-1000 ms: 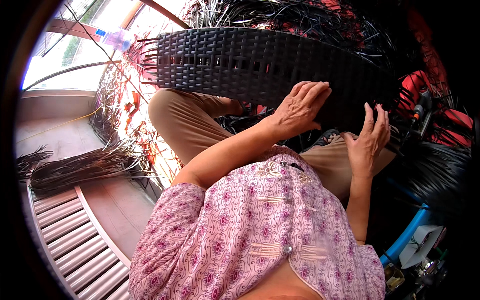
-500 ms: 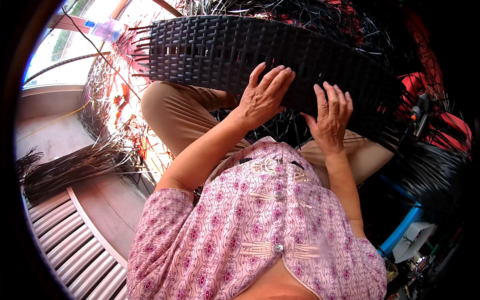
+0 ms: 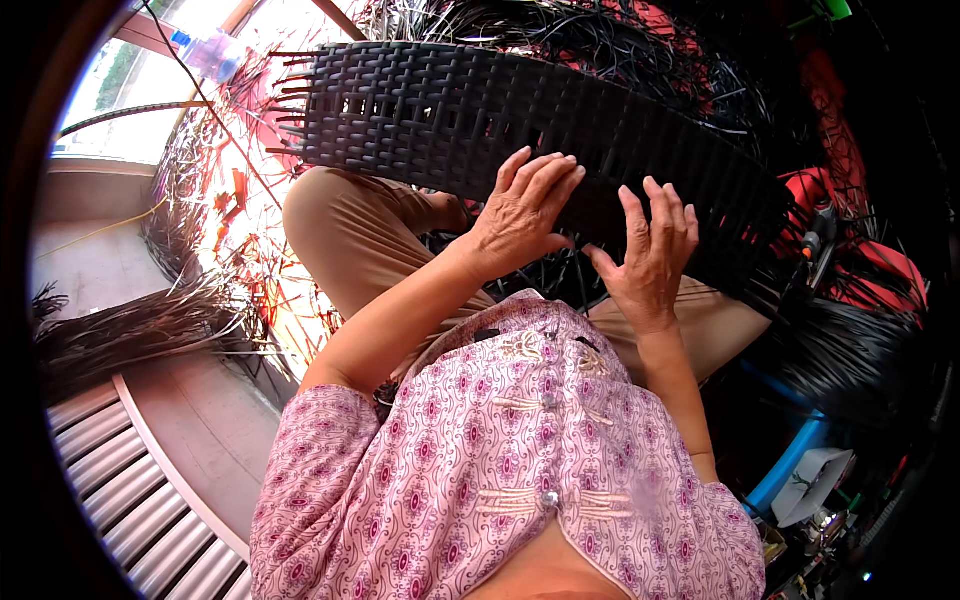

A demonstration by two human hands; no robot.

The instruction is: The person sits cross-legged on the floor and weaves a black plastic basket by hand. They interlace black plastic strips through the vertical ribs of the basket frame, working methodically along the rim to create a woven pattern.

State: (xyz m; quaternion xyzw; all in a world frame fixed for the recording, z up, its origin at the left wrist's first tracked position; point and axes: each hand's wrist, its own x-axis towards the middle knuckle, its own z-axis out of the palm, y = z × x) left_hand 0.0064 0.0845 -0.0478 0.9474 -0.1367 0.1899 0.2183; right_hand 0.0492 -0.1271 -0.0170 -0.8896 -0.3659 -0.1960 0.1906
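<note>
A long, curved panel (image 3: 400, 110) woven from dark flat strips lies across my lap, loose strip ends sticking out at its left end. On its near edge, around the middle, my left hand (image 3: 522, 218) rests with extended fingers over the weave. My right hand (image 3: 648, 255) is just to the right, its fingers spread and the thumb pointing toward the left hand. Both hands look open, with nothing in them. Whether the fingertips press on the weave or hover over it is hard to tell, since the panel's right half is in shadow.
Tangled dark strips (image 3: 690, 80) heap behind the panel. A bundle of strips (image 3: 130, 325) lies at left above a slatted bench (image 3: 150, 480). An orange-marked tool (image 3: 812, 243) is beyond the panel's right end. A blue bar (image 3: 790, 465) and a white container (image 3: 815, 487) stand lower right.
Both hands have slid slightly toward me over the panel and come closer together. The panel sits a little lower in view, and the whole view has shifted slightly.
</note>
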